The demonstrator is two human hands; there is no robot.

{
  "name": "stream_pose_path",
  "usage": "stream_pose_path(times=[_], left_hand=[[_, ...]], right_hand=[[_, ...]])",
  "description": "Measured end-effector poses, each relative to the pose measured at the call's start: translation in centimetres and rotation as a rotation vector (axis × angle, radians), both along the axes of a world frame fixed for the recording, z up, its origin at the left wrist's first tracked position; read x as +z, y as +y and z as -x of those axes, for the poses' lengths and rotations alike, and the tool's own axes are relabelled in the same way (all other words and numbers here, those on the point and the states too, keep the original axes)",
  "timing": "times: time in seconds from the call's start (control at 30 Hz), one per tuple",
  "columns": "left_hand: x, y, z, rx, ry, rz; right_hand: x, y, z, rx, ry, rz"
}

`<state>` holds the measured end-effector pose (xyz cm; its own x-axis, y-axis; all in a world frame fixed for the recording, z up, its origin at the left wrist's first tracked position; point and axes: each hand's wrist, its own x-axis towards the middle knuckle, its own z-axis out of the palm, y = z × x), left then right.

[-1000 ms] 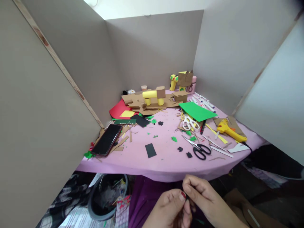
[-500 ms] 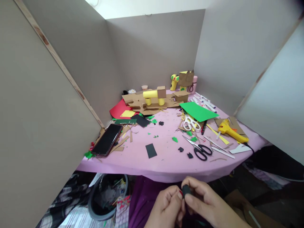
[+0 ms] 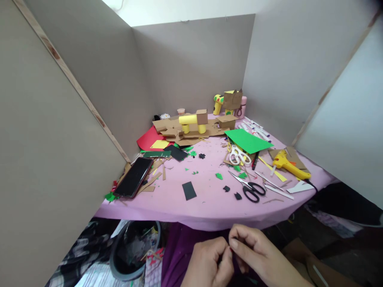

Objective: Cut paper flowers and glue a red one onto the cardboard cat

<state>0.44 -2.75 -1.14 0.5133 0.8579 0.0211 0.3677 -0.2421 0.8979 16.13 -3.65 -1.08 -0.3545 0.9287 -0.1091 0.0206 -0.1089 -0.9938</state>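
Note:
Both my hands are low in front of me, below the near edge of the pink table (image 3: 206, 211). My left hand (image 3: 209, 263) and my right hand (image 3: 254, 251) meet fingertip to fingertip, pinched together around a small black piece that is almost wholly hidden between the fingers. On the table just above them lie black-handled scissors (image 3: 253, 190), a black paper rectangle (image 3: 189, 190) and two small black scraps (image 3: 232, 192).
A phone (image 3: 133, 177) lies at the table's left edge. White scissors (image 3: 237, 154), a green sheet (image 3: 247, 140), a yellow glue gun (image 3: 289, 164), markers and cardboard models sit further back. A grey bin (image 3: 134, 249) stands under the table. Grey panels wall in the table.
The small black piece showed between my fingertips half a second ago; now my fingers have closed over it. My hands stayed in nearly the same place.

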Motion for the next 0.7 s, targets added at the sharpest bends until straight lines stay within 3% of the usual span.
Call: stream_pose_path(times=[0.27, 0.53, 0.7], left_hand=[[0.47, 0.08, 0.10, 0.005, -0.055, 0.013], [-0.43, 0.39, -0.03, 0.001, -0.295, 0.269], [-0.40, 0.48, -0.08, 0.039, -0.179, 0.184]], right_hand=[[0.25, 0.28, 0.56, -0.118, -0.051, -0.044], [-0.33, 0.38, 0.39, -0.086, -0.055, -0.076], [-0.23, 0.44, 0.12, -0.082, -0.169, -0.142]])
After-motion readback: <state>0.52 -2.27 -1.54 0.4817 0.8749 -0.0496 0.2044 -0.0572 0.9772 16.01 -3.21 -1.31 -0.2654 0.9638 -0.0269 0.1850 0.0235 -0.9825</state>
